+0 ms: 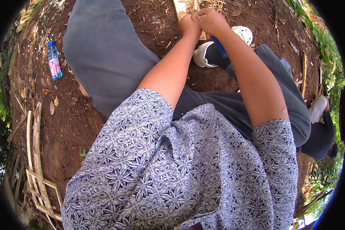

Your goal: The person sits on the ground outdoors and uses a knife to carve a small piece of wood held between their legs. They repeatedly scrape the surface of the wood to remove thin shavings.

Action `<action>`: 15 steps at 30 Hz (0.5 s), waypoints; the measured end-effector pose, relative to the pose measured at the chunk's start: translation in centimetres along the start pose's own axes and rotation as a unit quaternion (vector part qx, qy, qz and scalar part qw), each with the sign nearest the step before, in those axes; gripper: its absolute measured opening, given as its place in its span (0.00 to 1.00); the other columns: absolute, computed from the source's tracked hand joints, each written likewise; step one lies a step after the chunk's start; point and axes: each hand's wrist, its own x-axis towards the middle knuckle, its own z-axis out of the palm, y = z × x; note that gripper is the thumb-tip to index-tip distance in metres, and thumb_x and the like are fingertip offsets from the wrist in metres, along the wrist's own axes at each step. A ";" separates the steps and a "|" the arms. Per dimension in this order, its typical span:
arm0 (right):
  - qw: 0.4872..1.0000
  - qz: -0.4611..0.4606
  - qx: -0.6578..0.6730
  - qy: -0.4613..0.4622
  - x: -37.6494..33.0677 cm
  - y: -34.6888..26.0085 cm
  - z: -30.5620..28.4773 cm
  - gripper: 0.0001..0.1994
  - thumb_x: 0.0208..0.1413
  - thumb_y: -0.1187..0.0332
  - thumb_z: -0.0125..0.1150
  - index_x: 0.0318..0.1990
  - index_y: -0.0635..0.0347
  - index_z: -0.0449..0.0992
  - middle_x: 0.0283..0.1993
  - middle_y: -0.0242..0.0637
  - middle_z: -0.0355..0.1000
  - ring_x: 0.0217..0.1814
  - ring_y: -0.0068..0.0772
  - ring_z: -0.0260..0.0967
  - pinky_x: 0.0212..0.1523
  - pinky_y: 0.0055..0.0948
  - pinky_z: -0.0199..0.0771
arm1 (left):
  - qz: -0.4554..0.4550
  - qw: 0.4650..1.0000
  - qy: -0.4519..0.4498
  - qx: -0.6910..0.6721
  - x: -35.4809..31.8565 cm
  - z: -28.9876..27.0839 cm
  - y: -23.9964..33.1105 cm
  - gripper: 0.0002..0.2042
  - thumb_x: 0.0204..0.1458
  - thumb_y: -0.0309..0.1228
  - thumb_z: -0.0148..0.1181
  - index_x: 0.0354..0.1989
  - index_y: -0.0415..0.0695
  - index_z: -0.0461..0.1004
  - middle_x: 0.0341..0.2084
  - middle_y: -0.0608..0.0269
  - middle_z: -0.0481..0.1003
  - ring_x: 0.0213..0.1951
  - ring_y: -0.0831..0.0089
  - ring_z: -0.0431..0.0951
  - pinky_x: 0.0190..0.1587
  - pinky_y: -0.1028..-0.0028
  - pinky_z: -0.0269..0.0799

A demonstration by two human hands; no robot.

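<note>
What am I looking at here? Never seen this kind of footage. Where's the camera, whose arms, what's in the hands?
There is no machine here: one wide fisheye camera sits on a person's head and looks down, so straight edges bend toward the rim. The patterned blue-and-white shirt and grey trousers are the wearer's own, and both forearms reach away toward the top of the picture. The left hand and right hand meet over a pale wooden piece lying on bare brown soil. The right hand grips a tool with a blue handle; its working end is hidden. A white shoe sits just below the hands. Off to the left lie a plastic water bottle and some split bamboo strips. At the right edge is another person's dark sleeve.
</note>
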 end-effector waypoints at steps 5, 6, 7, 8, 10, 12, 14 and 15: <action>0.999 0.018 0.032 0.036 0.2 0.0 1.0 0.18 0.63 0.58 0.54 0.53 0.58 0.80 0.29 0.42 0.81 0.22 0.34 0.78 0.36 0.35 0.80 | -0.012 1.000 -0.011 -0.018 -0.6 -0.5 0.5 0.18 0.60 0.43 0.56 0.32 0.39 0.80 0.30 0.42 0.81 0.35 0.47 0.83 0.38 0.54 0.76; 0.997 0.041 0.045 0.046 0.7 -0.1 1.2 0.19 0.60 0.61 0.56 0.56 0.57 0.79 0.30 0.42 0.81 0.25 0.34 0.79 0.37 0.35 0.81 | -0.020 0.999 -0.016 -0.034 -0.6 -0.6 0.6 0.18 0.60 0.44 0.57 0.32 0.38 0.80 0.30 0.42 0.81 0.35 0.46 0.83 0.38 0.54 0.76; 0.997 0.039 0.041 0.046 1.6 0.0 1.3 0.20 0.59 0.62 0.56 0.56 0.56 0.79 0.30 0.42 0.81 0.25 0.34 0.80 0.37 0.35 0.81 | -0.010 1.000 -0.009 -0.025 -0.3 -0.6 0.2 0.18 0.59 0.43 0.56 0.32 0.38 0.80 0.30 0.42 0.80 0.35 0.46 0.82 0.38 0.53 0.76; 0.998 0.037 0.036 0.045 2.3 0.3 1.0 0.20 0.57 0.63 0.57 0.57 0.56 0.79 0.30 0.42 0.81 0.26 0.34 0.80 0.38 0.34 0.81 | 0.001 1.000 -0.001 -0.016 -0.3 -0.3 -0.3 0.18 0.59 0.43 0.56 0.31 0.38 0.79 0.30 0.42 0.80 0.35 0.46 0.82 0.38 0.53 0.75; 0.997 0.045 0.040 0.040 3.2 0.4 0.8 0.24 0.54 0.68 0.57 0.60 0.54 0.77 0.31 0.43 0.81 0.27 0.33 0.81 0.39 0.33 0.81 | -0.001 1.000 0.009 0.006 -0.5 -0.2 -0.1 0.17 0.58 0.41 0.56 0.30 0.36 0.78 0.28 0.41 0.80 0.34 0.47 0.82 0.39 0.53 0.75; 0.995 0.031 0.072 0.063 3.1 0.4 1.1 0.22 0.55 0.67 0.57 0.59 0.56 0.78 0.31 0.44 0.81 0.27 0.33 0.80 0.39 0.33 0.80 | -0.015 0.999 -0.004 -0.051 -0.5 -0.6 0.4 0.17 0.58 0.41 0.56 0.29 0.37 0.78 0.27 0.42 0.80 0.33 0.48 0.82 0.38 0.54 0.75; 0.989 0.041 0.117 0.080 2.3 0.8 1.3 0.21 0.59 0.64 0.56 0.60 0.57 0.77 0.30 0.43 0.81 0.24 0.32 0.79 0.35 0.33 0.80 | -0.035 0.995 -0.026 -0.088 -1.2 -1.2 1.1 0.16 0.60 0.40 0.56 0.31 0.37 0.77 0.25 0.46 0.81 0.30 0.54 0.83 0.37 0.57 0.76; 0.989 0.036 0.126 0.073 2.0 1.1 1.2 0.21 0.60 0.64 0.56 0.60 0.56 0.77 0.30 0.42 0.81 0.23 0.31 0.78 0.34 0.33 0.80 | -0.046 0.994 -0.026 -0.096 -1.5 -1.6 2.0 0.16 0.60 0.40 0.55 0.32 0.37 0.77 0.24 0.47 0.81 0.28 0.56 0.83 0.37 0.58 0.77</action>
